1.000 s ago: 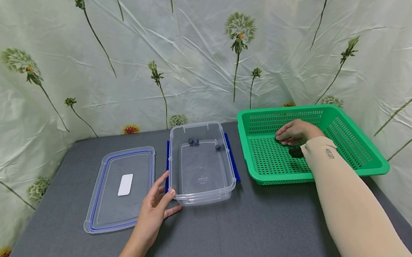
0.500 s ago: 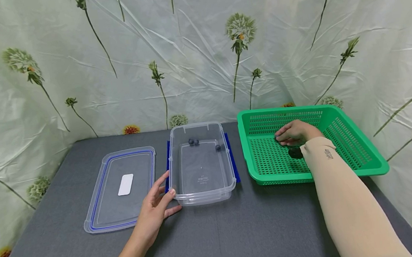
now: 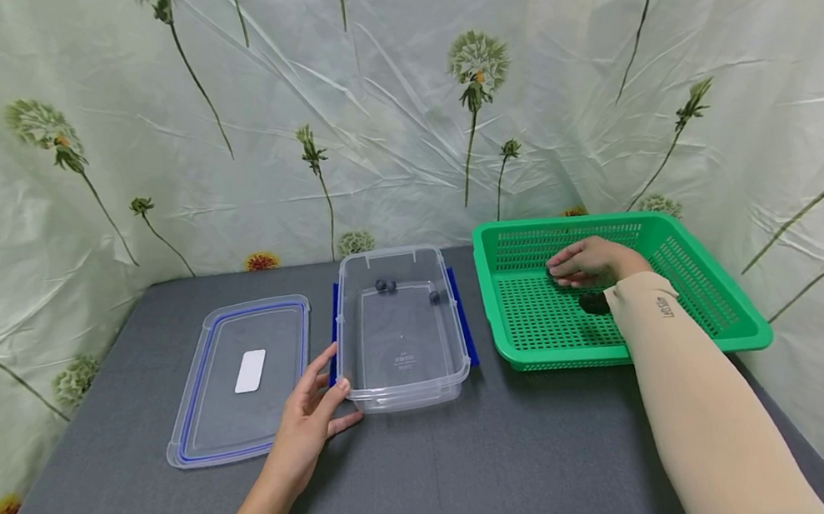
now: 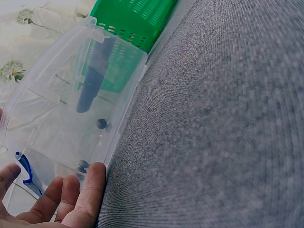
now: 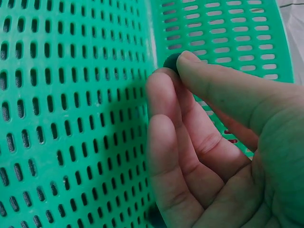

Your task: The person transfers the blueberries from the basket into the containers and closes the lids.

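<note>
Over the green basket (image 3: 543, 356), my right hand (image 3: 589, 262) pinches a blueberry (image 5: 171, 62) between thumb and fingertips; the fingers cover most of it. Part of another dark thing (image 5: 156, 217) shows below that hand in the right wrist view. My left hand (image 3: 309, 423) touches the front left corner of the clear plastic container (image 3: 407, 396), its thumb at the rim and its fairly straight fingers along the outside. Inside the container lie a blueberry (image 3: 435, 297) at the right and two blueberries (image 3: 386, 286) close together near the back.
A clear lid (image 3: 234, 431) with a blue seal and a white label lies left of the container. Blue latches (image 3: 467, 326) hang at the container's sides. All stand on a grey cloth-covered table (image 3: 479, 468), with a flowered curtain (image 3: 398, 124) behind.
My right hand has shifted very slightly leftward within the basket, its fingertips still pinching the blueberry. The left hand and the container hold still; the head view has tilted a little.
</note>
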Tool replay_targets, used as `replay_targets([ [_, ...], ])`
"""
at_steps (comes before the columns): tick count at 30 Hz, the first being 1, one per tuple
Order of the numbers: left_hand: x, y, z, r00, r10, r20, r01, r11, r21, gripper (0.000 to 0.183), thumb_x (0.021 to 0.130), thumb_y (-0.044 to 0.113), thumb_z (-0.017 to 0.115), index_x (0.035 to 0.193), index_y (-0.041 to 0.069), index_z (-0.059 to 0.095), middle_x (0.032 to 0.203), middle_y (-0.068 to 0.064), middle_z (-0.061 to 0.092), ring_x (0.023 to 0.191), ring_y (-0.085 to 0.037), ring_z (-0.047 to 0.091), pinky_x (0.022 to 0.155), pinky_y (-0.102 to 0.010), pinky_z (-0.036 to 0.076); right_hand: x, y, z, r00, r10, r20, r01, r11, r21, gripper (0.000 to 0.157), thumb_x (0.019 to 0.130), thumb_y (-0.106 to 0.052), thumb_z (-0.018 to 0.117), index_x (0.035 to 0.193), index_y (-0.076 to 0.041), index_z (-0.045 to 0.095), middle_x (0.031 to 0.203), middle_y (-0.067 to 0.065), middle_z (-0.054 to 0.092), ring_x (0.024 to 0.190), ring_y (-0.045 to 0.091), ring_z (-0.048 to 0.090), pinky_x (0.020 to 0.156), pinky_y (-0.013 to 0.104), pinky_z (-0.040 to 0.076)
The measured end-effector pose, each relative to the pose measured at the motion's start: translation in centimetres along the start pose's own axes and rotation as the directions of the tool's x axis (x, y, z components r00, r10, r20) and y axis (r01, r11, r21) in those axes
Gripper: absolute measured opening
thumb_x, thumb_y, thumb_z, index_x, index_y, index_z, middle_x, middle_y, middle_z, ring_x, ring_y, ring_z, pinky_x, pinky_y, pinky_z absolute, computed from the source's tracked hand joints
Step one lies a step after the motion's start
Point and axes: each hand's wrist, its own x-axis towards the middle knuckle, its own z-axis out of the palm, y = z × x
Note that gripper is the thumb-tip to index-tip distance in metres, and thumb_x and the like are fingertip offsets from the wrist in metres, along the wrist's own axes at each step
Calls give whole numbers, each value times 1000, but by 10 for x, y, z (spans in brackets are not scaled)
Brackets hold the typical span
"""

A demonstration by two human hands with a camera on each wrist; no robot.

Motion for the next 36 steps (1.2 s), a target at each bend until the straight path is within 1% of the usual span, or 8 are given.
replay_targets([
  [5,0,0,0,1000,2,-1,-2,1000,-2,61,112,23,61,167,30,36,157,-24,43,143,-44,50,99,-48,66,2,-4,0,1000,-13,15,13,1000,5,50,110,-16,64,153,5,51,98,-6,75,86,5,71,77,21,61],
  [12,0,0,0,1000,0,1,0,1000,-5,62,112,23,61,168,30,36,156,-24,43,144,-43,50,99,-47,66,-1,-17,0,997,-59,44,58,998,23,52,110,-16,64,155,5,49,102,-5,77,87,4,72,78,20,62],
  [18,0,0,0,1000,2,-1,-2,1000,-3,61,112,24,61,168,29,36,157,-25,44,144,-44,51,99,-49,65,-3,-25,0,994,-86,63,87,996,-17,53,109,-17,65,156,3,50,103,-7,77,90,5,72,83,24,63],
  [22,-1,-1,0,1000,3,-4,-3,1000,-2,61,111,25,61,167,30,37,157,-25,45,144,-45,51,99,-50,65,-3,-28,0,992,-102,76,104,994,-29,53,109,-19,65,156,3,50,101,-10,75,91,5,72,84,25,63],
  [27,0,-1,0,1000,1,-7,-1,1000,2,61,111,25,62,167,30,37,157,-25,45,144,-45,51,99,-50,65,-3,-30,-1,990,-107,97,112,993,-44,54,110,-20,64,156,3,49,102,-11,74,94,7,72,87,26,63],
  [32,1,-2,0,1000,-8,-10,8,1000,3,61,111,25,62,167,31,37,156,-24,45,144,-45,51,99,-48,66,-3,-34,-1,988,-120,96,127,990,-68,55,110,-24,65,156,1,49,106,-9,74,98,8,73,89,28,63],
  [36,0,-2,0,1000,-4,-6,4,1000,-1,61,111,24,61,167,31,37,156,-24,44,144,-44,51,99,-49,65,-4,-41,2,990,-115,80,118,992,-37,54,109,-24,67,155,-1,53,108,-6,76,93,7,74,84,26,64],
])
